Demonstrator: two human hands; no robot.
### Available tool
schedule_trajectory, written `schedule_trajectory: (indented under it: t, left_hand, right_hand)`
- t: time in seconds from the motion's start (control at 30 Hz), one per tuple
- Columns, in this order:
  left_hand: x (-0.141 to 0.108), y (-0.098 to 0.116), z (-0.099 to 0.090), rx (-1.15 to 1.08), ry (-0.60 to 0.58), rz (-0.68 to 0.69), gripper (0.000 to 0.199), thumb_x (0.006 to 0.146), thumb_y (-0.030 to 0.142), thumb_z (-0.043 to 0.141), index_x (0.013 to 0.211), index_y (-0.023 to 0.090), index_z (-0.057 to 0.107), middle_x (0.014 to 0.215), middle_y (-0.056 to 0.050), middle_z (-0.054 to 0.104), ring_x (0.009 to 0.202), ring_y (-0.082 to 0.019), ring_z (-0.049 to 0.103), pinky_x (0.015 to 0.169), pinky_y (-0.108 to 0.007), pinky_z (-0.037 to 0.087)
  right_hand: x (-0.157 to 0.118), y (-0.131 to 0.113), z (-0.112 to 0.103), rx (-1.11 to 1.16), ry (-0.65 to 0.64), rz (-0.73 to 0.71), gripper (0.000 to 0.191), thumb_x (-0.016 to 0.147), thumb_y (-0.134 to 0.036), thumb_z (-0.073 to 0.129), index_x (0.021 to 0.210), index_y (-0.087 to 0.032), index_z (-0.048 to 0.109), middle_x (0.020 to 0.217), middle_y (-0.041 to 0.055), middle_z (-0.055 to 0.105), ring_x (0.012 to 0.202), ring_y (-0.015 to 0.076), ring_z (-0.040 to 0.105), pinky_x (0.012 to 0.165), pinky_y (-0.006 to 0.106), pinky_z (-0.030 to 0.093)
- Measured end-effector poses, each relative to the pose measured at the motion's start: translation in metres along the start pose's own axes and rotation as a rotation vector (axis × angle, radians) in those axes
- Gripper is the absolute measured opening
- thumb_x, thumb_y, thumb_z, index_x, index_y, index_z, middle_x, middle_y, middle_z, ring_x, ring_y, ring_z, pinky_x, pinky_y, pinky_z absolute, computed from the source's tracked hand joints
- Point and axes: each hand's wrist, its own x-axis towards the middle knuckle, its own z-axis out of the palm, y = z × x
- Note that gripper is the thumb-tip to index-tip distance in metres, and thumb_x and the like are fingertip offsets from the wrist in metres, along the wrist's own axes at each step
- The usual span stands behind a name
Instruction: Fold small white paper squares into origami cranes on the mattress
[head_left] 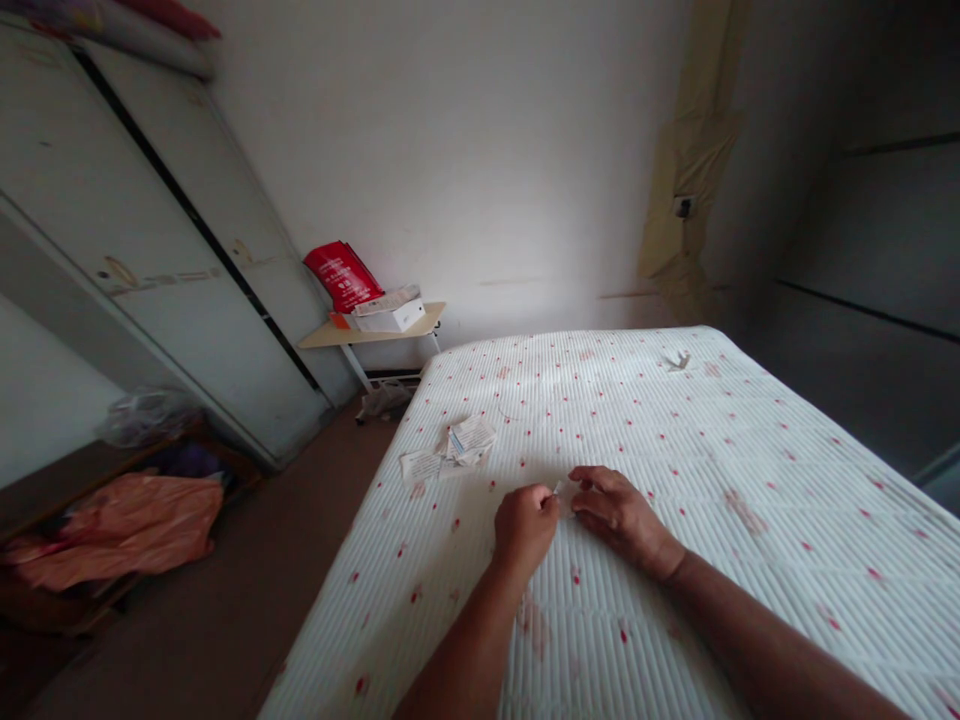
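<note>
Above the middle of the mattress, my left hand (526, 525) is closed in a pinch on a small piece of paper (566, 498). My right hand (619, 515) faces it from the other side, its fingers curled at the paper's right edge; one finger is raised apart from the others. Much of the paper is hidden by the fingers. Beyond my left hand lies a loose pile of printed paper pieces (471, 440). Near the far right corner of the mattress rests a small folded paper shape (679, 362).
The mattress (645, 640) has a ribbed white cover with red spots. At the back left, a small table (319, 337) holds a red bag (343, 277) and a white box (401, 318). A wardrobe (172, 220) and an orange cloth (142, 530) are at left.
</note>
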Motion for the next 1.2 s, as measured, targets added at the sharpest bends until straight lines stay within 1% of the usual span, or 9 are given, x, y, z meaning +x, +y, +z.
schedule_trajectory:
  t: [0.13,0.2,0.3,0.43,0.53,0.7,0.9,1.07,1.2]
  left_hand:
    - [-0.005,0.005,-0.007,0.203,-0.019,-0.017,0.018,0.076,0.026,0.05,0.07,0.019,0.066,0.068,-0.001,0.066,0.062,-0.013,0.055,0.054,-0.022,0.027]
    - [-0.007,0.005,-0.009,0.232,-0.036,-0.03,0.013,0.074,0.025,0.054,0.076,0.021,0.066,0.074,0.0,0.068,0.068,-0.013,0.057,0.057,-0.022,0.029]
    - [-0.007,0.001,-0.01,0.239,-0.038,0.006,0.013,0.072,0.024,0.057,0.082,0.023,0.065,0.074,0.002,0.066,0.068,-0.012,0.057,0.059,-0.021,0.031]
    - [-0.006,-0.002,-0.009,0.245,-0.061,0.118,0.014,0.074,0.019,0.052,0.074,0.022,0.066,0.075,0.001,0.064,0.07,-0.011,0.055,0.062,-0.021,0.034]
    - [-0.006,-0.002,-0.009,0.229,-0.06,0.155,0.016,0.074,0.017,0.052,0.072,0.021,0.067,0.076,0.0,0.064,0.073,-0.012,0.055,0.065,-0.022,0.036]
    - [-0.005,-0.005,-0.011,0.183,-0.098,0.16,0.019,0.071,0.014,0.051,0.075,0.021,0.069,0.078,0.0,0.066,0.074,-0.013,0.057,0.069,-0.023,0.039]
    - [-0.004,-0.007,-0.016,0.133,-0.144,0.165,0.022,0.066,0.011,0.053,0.077,0.02,0.07,0.079,-0.001,0.067,0.072,-0.013,0.058,0.067,-0.022,0.041]
    - [-0.004,-0.003,-0.016,0.152,-0.129,0.141,0.016,0.069,0.018,0.054,0.072,0.02,0.07,0.075,-0.002,0.066,0.071,-0.014,0.058,0.065,-0.023,0.039]
    - [-0.004,-0.002,-0.013,0.201,-0.112,0.135,0.016,0.072,0.017,0.053,0.07,0.019,0.069,0.074,-0.001,0.064,0.07,-0.013,0.056,0.064,-0.023,0.037]
  right_hand:
    - [-0.001,0.003,-0.003,-0.015,-0.059,0.007,0.016,0.08,-0.015,0.053,0.077,-0.02,0.068,0.099,0.0097,0.063,0.087,0.0202,0.058,0.073,0.035,0.047]
    - [-0.001,0.003,-0.005,-0.013,-0.083,0.011,0.017,0.081,-0.015,0.052,0.077,-0.02,0.068,0.098,0.0101,0.063,0.088,0.0206,0.058,0.073,0.034,0.047]
    - [-0.002,0.003,-0.006,0.003,-0.118,0.007,0.017,0.082,-0.014,0.052,0.08,-0.02,0.068,0.097,0.01,0.062,0.086,0.0203,0.058,0.073,0.034,0.047]
    - [-0.005,0.0,-0.007,0.018,-0.143,-0.025,0.016,0.082,-0.015,0.053,0.083,-0.021,0.068,0.096,0.0083,0.061,0.089,0.0198,0.057,0.078,0.035,0.045]
    - [-0.006,-0.001,-0.007,0.027,-0.168,-0.018,0.014,0.083,-0.018,0.054,0.082,-0.021,0.068,0.096,0.0073,0.061,0.09,0.0195,0.057,0.079,0.035,0.045]
    - [-0.005,0.0,-0.006,0.081,-0.174,0.036,0.015,0.084,-0.023,0.054,0.079,-0.021,0.068,0.092,0.0065,0.061,0.086,0.0186,0.057,0.076,0.033,0.044]
    - [0.001,-0.002,-0.003,0.178,-0.138,0.184,0.023,0.085,-0.02,0.05,0.068,-0.018,0.064,0.082,0.0062,0.06,0.076,0.0155,0.057,0.067,0.027,0.044]
    - [0.005,-0.007,-0.004,0.179,-0.147,0.234,0.019,0.082,-0.016,0.052,0.066,-0.017,0.061,0.079,0.0051,0.059,0.074,0.0151,0.057,0.066,0.026,0.043]
    - [0.006,-0.007,0.0,0.117,-0.159,0.248,0.019,0.08,-0.013,0.051,0.064,-0.017,0.059,0.076,0.0047,0.058,0.073,0.0154,0.056,0.066,0.026,0.042]
